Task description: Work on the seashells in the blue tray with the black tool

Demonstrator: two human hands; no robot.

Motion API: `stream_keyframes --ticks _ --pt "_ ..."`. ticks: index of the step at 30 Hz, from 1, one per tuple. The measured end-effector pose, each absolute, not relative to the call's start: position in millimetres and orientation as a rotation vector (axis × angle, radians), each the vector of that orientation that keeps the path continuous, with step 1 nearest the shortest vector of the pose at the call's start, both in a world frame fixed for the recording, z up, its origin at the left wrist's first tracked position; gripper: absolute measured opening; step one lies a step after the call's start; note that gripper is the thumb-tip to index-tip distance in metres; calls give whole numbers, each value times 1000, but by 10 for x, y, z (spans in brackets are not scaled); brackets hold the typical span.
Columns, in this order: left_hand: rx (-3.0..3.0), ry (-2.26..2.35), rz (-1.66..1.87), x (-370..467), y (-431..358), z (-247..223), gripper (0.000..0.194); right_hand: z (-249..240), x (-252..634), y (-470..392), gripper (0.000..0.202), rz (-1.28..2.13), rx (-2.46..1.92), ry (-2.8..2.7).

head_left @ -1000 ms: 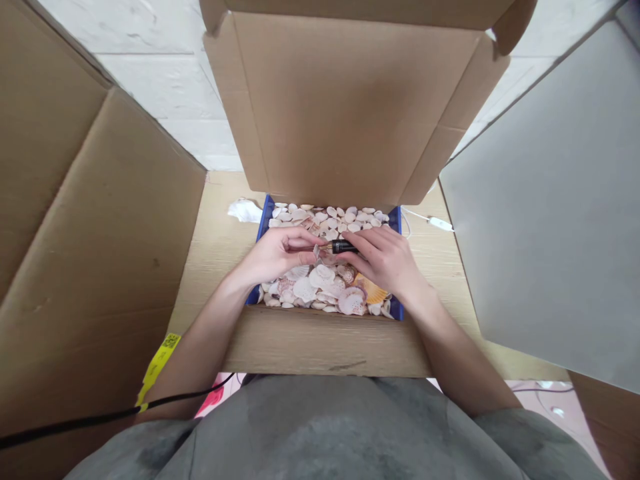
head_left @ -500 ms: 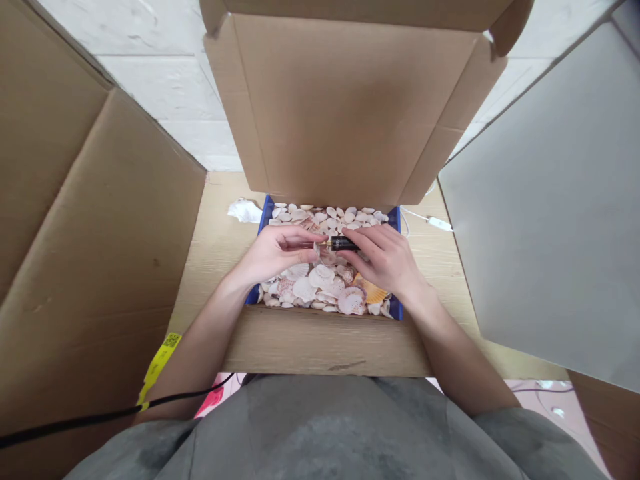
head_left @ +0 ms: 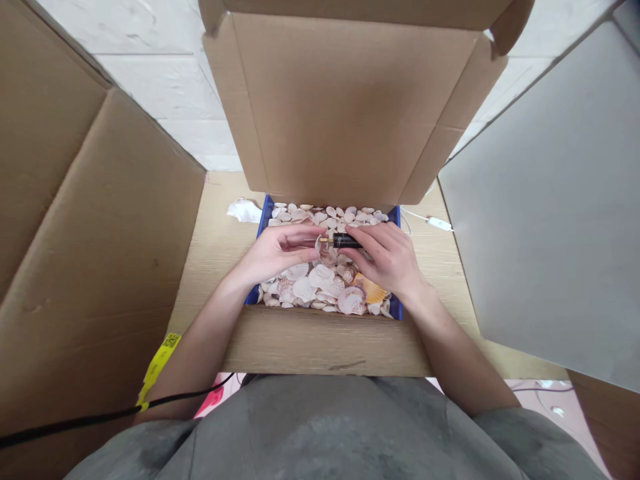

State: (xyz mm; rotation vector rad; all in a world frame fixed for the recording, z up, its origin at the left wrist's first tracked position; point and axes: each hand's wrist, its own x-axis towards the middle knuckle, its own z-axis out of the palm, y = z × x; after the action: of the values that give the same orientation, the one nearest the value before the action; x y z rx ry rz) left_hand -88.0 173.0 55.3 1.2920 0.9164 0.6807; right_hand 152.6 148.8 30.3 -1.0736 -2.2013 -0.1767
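Observation:
My left hand is closed, its thumb and fingers pinching a small pale seashell by its edges, so that the shell stands on edge. My right hand is wrapped round a black mini drill lying level and pointing left. Its brass chuck comes right up to the shell. How far the thin bit goes into the shell is too small to tell. Both hands are above a blue-sided tray full of seashells, pale, pinkish and one orange scallop shell.
A cardboard box lid stands up behind the tray. Cardboard walls the left side, a grey panel the right. A large white shell lies left of the tray; a white cable switch lies right. A black cable crosses my left arm.
The drill and my right hand have shifted slightly to the right, and more of the brass chuck shows. The shell has turned a little in my left fingers.

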Motion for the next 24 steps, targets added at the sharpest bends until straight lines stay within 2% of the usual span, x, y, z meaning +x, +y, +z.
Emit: stream_keyframes --ticks 6,15,24 --pt "1289 934 658 -881 1729 559 47 292 1534 1479 33 -125 -1104 -2202" --pt "1333 950 714 -880 1721 545 38 298 1537 1480 33 -138 -1090 -2188" --pt "1290 977 914 -868 1726 539 33 251 1563 1481 35 -144 -1189 -2099"
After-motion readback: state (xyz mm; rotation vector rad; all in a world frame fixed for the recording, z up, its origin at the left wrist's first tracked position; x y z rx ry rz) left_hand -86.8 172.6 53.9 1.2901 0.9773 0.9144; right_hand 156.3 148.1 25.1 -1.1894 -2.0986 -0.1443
